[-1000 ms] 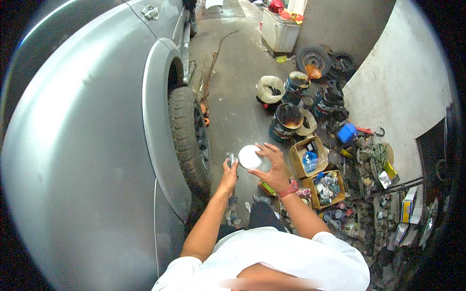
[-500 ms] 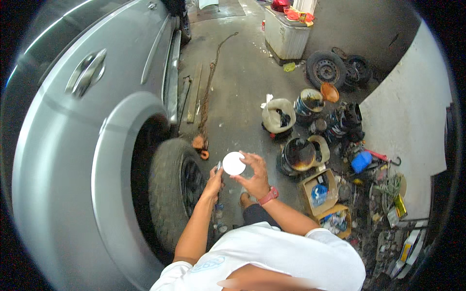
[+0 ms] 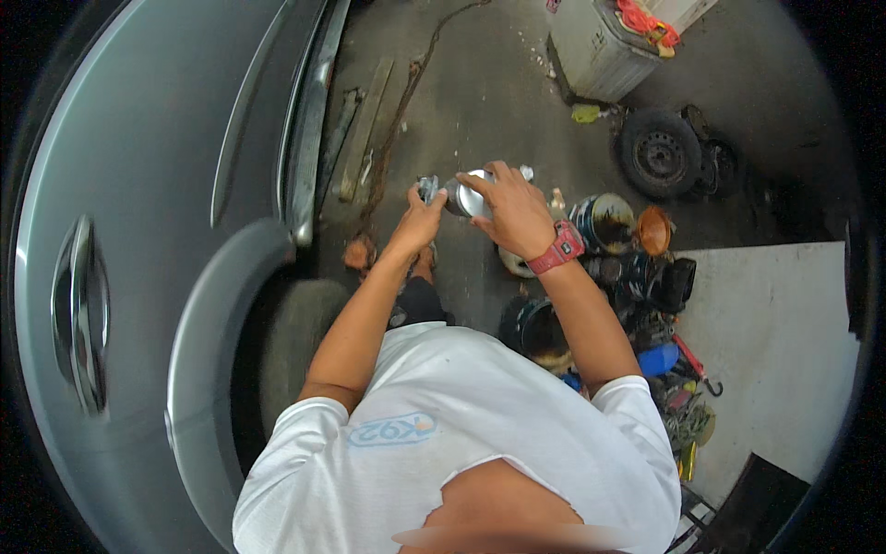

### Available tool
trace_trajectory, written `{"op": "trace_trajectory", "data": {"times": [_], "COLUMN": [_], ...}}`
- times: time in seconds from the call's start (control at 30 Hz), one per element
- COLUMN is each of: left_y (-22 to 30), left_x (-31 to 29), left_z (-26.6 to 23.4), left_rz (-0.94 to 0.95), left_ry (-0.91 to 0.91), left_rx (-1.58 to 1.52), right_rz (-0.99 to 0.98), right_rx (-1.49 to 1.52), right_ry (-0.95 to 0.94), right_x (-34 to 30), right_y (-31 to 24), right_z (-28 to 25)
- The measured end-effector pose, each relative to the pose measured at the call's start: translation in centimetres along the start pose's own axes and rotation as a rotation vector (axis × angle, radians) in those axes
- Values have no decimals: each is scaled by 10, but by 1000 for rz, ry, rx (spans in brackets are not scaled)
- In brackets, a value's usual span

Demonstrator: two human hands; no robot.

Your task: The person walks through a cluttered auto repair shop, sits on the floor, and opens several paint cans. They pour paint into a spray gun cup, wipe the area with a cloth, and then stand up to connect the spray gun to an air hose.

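Both my hands are raised in front of me, close together above the floor. My right hand (image 3: 515, 208) has its fingers spread around a round metal cup with a white lid (image 3: 476, 191). The cup is tilted, so its grey side shows beside the lid. Just left of it, my left hand (image 3: 418, 220) is closed on a small shiny metal tool (image 3: 428, 188), most of it hidden by the fingers. Whether tool and cup are joined, I cannot tell.
A grey car (image 3: 120, 185) stands close on my left, its tyre (image 3: 300, 323) beside my left arm. Wooden planks (image 3: 366, 129) lie along it. To the right are an open bucket (image 3: 609, 222), an orange funnel (image 3: 654, 229), a wheel (image 3: 659, 152) and a pale cabinet (image 3: 600, 55).
My view has shifted, and both hands now reach further out, higher in the picture. The cup has tilted; its lid faced me squarely before and now its side shows.
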State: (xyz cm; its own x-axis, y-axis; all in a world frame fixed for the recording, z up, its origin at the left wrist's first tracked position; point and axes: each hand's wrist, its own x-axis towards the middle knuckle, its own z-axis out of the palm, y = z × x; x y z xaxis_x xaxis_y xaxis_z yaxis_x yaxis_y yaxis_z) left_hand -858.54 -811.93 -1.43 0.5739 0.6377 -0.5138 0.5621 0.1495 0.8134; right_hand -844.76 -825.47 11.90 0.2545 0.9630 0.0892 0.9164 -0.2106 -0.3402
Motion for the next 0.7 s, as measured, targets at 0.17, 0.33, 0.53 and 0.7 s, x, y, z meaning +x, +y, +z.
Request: {"op": "trace_trajectory", "data": {"times": [0.17, 0.33, 0.53, 0.7], "left_y": [94, 209, 295, 366], "left_x": [171, 302, 479, 642], "left_z": [3, 7, 22, 42], "left_rz": [80, 23, 59, 2], "left_ry": [-46, -196, -205, -215], "left_rx": [106, 190, 181, 152], "right_rz": [152, 236, 241, 234], "right_rx": [-9, 105, 171, 217], "right_ry": [8, 90, 136, 115], "right_x": [139, 247, 389, 527], "right_y": [104, 199, 335, 468], "right_z": [-17, -62, -65, -55]}}
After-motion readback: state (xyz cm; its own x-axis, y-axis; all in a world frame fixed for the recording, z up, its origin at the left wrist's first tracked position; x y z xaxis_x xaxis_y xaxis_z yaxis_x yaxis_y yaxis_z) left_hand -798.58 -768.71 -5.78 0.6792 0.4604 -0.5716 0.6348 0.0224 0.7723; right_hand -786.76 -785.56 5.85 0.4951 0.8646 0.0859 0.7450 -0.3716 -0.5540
